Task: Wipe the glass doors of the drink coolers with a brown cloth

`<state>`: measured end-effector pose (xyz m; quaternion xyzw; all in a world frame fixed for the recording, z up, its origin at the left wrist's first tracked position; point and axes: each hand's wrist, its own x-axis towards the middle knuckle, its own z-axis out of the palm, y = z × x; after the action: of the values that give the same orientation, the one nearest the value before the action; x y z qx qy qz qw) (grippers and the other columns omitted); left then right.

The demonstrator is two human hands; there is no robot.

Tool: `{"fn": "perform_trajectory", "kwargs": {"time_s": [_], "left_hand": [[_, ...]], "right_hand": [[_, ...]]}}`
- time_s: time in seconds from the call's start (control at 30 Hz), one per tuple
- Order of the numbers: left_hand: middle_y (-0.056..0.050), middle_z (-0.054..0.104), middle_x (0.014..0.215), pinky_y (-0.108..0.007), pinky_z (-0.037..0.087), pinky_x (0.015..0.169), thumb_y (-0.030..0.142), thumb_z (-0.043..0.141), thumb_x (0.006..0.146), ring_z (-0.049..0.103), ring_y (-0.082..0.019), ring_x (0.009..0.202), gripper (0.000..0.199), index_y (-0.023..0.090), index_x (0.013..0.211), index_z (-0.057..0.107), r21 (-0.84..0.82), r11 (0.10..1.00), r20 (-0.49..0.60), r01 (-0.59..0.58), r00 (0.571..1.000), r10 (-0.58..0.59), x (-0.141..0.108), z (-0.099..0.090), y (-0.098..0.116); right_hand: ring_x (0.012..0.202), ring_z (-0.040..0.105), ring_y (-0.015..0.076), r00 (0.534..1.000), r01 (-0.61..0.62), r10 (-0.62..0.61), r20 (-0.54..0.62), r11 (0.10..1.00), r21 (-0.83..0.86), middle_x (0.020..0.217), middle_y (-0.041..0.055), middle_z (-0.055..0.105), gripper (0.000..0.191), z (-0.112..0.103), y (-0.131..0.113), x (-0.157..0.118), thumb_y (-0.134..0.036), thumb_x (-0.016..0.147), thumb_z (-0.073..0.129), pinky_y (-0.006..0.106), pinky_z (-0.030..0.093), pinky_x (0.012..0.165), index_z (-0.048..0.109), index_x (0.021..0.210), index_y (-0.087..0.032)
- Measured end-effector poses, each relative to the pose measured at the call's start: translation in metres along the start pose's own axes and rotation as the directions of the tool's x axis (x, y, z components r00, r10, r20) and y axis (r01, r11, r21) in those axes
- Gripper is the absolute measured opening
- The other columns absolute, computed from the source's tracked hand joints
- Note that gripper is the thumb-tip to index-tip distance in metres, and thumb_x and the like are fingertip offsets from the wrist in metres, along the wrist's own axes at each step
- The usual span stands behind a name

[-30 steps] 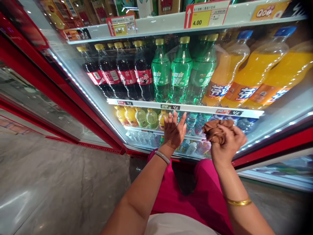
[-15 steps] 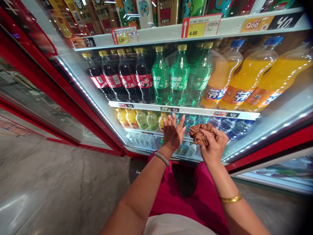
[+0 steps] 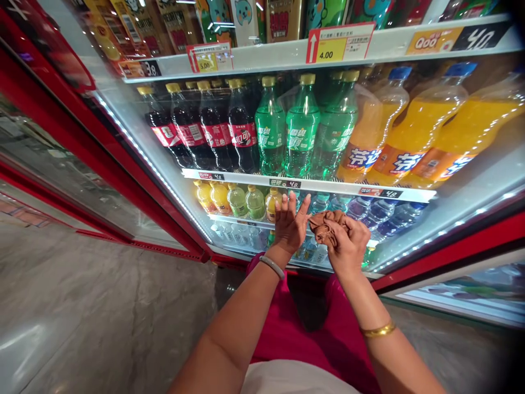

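Observation:
My left hand point(image 3: 290, 223) has its fingers spread and holds nothing. It is raised in front of the lower shelves of a drinks cooler, beside a small yellow bottle point(image 3: 273, 203). To its right, my right hand point(image 3: 350, 241) is closed on a crumpled brown cloth point(image 3: 327, 227). The cloth's left edge comes close to my left thumb; whether they touch I cannot tell. Just above both hands runs the white shelf edge point(image 3: 332, 187) with price labels. A glass door seems to lie between the hands and the bottles.
Cola bottles point(image 3: 243, 131), green bottles point(image 3: 302, 128) and orange soda bottles point(image 3: 404, 158) stand on the middle shelf. Cans and cartons fill the one above. A red door frame point(image 3: 164, 219) slants along the left, another point(image 3: 451, 254) along the right. Grey floor point(image 3: 102, 301) shows at lower left.
My right hand and the brown cloth have moved left, closer to my left hand. My left hand has hardly moved.

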<state>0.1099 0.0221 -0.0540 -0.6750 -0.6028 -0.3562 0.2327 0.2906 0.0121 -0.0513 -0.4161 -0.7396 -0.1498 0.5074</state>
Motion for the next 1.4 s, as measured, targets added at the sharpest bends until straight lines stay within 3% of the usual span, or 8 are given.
{"fn": "perform_trajectory", "kwargs": {"time_s": [0.2,0.33,0.5,0.63,0.77,0.9,1.17,1.4], "left_hand": [[-0.017,0.014,0.175,-0.062,0.028,0.125,0.024,0.067,0.096,0.025,-0.039,0.159,0.084,0.032,0.165,0.021,0.020,1.000,-0.107,-0.004,0.994,0.006,-0.002,0.008,0.005],[-0.017,0.012,0.175,-0.064,0.027,0.125,0.019,0.066,0.095,0.024,-0.040,0.158,0.086,0.031,0.166,0.019,-0.003,1.000,-0.081,0.029,0.996,-0.029,-0.006,0.013,0.007],[-0.014,0.020,0.174,-0.060,0.027,0.127,0.018,0.063,0.097,0.028,-0.036,0.158,0.085,0.035,0.166,0.016,-0.025,1.000,-0.012,0.003,1.000,-0.003,-0.012,0.012,0.001],[-0.014,0.022,0.174,-0.058,0.027,0.127,0.020,0.066,0.096,0.030,-0.036,0.157,0.090,0.036,0.166,0.013,-0.025,1.000,-0.042,-0.001,0.999,0.000,-0.015,0.015,-0.002],[-0.013,0.021,0.174,-0.058,0.027,0.127,0.018,0.065,0.096,0.027,-0.035,0.158,0.094,0.039,0.166,0.006,-0.028,1.000,-0.071,0.008,0.997,-0.010,-0.017,0.020,0.001],[-0.013,0.014,0.175,-0.060,0.028,0.126,0.017,0.067,0.094,0.023,-0.037,0.159,0.097,0.038,0.166,0.007,-0.042,0.999,-0.092,0.015,0.996,-0.019,-0.019,0.022,0.003],[-0.012,0.017,0.175,-0.059,0.029,0.125,0.018,0.067,0.094,0.027,-0.036,0.158,0.090,0.038,0.165,0.016,-0.052,0.999,-0.030,-0.007,1.000,0.005,-0.025,0.018,-0.002],[-0.014,0.023,0.173,-0.062,0.027,0.126,0.019,0.069,0.093,0.030,-0.038,0.157,0.092,0.038,0.166,0.016,-0.043,0.999,0.005,0.012,1.000,-0.012,-0.029,0.022,0.000]], "right_hand": [[0.118,0.053,0.0298,0.958,-0.237,0.238,-0.157,0.971,0.028,0.124,0.0099,0.058,0.037,-0.018,0.005,0.027,-0.025,0.082,0.064,0.055,0.036,0.106,0.071,0.118,-0.026],[0.123,0.050,0.0307,0.970,-0.166,0.167,-0.177,0.986,0.020,0.128,0.0104,0.055,0.041,-0.013,-0.012,0.051,-0.023,0.083,0.063,0.054,0.037,0.107,0.069,0.123,-0.027],[0.120,0.048,0.0261,0.999,0.030,-0.031,-0.018,0.999,-0.031,0.126,0.0081,0.057,0.044,0.003,-0.007,0.004,-0.011,0.083,0.062,0.046,0.043,0.103,0.069,0.122,-0.030],[0.114,0.052,0.0255,0.999,-0.051,0.051,-0.007,0.998,-0.039,0.121,0.0073,0.060,0.035,-0.006,0.010,-0.015,-0.016,0.083,0.063,0.046,0.043,0.099,0.072,0.114,-0.030],[0.115,0.054,0.0303,0.963,-0.228,0.220,-0.158,0.973,-0.032,0.121,0.0106,0.060,0.032,-0.023,0.007,0.025,-0.029,0.084,0.066,0.052,0.037,0.102,0.073,0.115,-0.026],[0.120,0.053,0.0326,0.965,-0.189,0.179,-0.189,0.981,-0.037,0.126,0.0141,0.058,0.039,-0.018,-0.008,0.052,-0.028,0.084,0.066,0.053,0.036,0.104,0.070,0.122,-0.025],[0.114,0.052,0.0255,1.000,-0.014,0.014,-0.002,0.997,-0.075,0.122,0.0073,0.060,0.037,-0.001,0.011,-0.017,-0.018,0.083,0.065,0.046,0.043,0.099,0.072,0.117,-0.031],[0.120,0.055,0.0338,0.941,-0.263,0.253,-0.224,0.965,-0.013,0.126,0.0128,0.058,0.039,-0.028,0.001,0.051,-0.031,0.082,0.066,0.058,0.035,0.105,0.071,0.120,-0.025]]}}
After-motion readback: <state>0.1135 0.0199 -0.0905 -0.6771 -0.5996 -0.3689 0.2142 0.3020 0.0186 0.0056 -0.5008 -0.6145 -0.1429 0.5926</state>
